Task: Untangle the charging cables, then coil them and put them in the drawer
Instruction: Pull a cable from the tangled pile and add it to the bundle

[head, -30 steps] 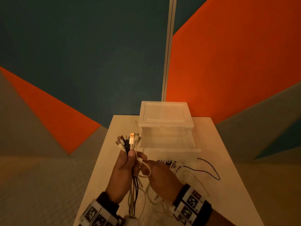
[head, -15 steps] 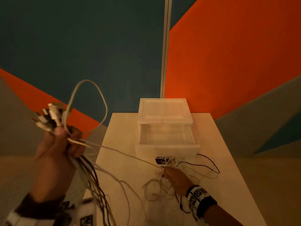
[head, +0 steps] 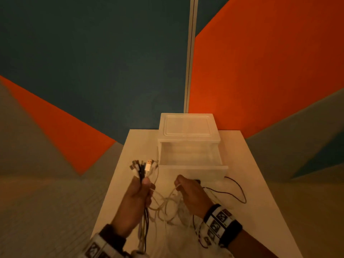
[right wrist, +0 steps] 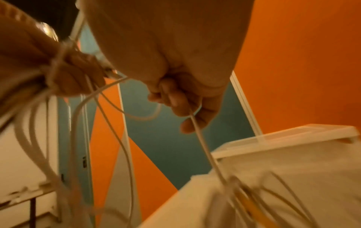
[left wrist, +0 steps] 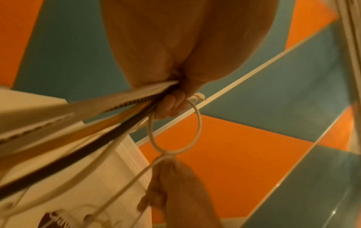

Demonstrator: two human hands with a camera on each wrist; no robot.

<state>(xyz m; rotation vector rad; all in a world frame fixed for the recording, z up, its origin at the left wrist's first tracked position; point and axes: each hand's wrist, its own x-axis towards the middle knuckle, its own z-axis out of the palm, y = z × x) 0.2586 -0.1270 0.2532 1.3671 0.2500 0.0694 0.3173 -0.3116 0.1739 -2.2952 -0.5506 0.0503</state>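
We are in the untangling step: our left hand (head: 136,200) is clenched round the gathered plug ends of the charging cables (head: 144,167), the connectors fanning upward just left of the drawer (head: 191,164), while the cords hang down from the fist and loop over the surface (head: 260,211) in front of the drawer. Our right hand (head: 191,194), a little apart from the left and just before the drawer's front panel, pinches a single white cable (head: 173,192) between thumb and fingertips; the right wrist view shows that strand running taut from the fingers (right wrist: 187,108) down toward the pile near the drawer. The left wrist view shows the same white cord forming a small closed loop (left wrist: 175,128) just beneath the clenched fingers, which we judge to be the snag now being worked. A thin black cable (head: 236,192) trails loose on the surface to the right of the drawer front. The drawer stands pulled open and, as far as we can see, holds no cable, so coiling and stowing are not yet begun. The next move, in our judgement, calls for drawing the pinched strand clear through that loop without tightening it, keeping the left grip firm on the plugs. As for writing, a dark label on the drawer front shows in the left wrist view with letters that seem to begin "Clay", too blurred and cropped to read further; the wrist bands (head: 219,222) carry black-and-white square markers, no words.
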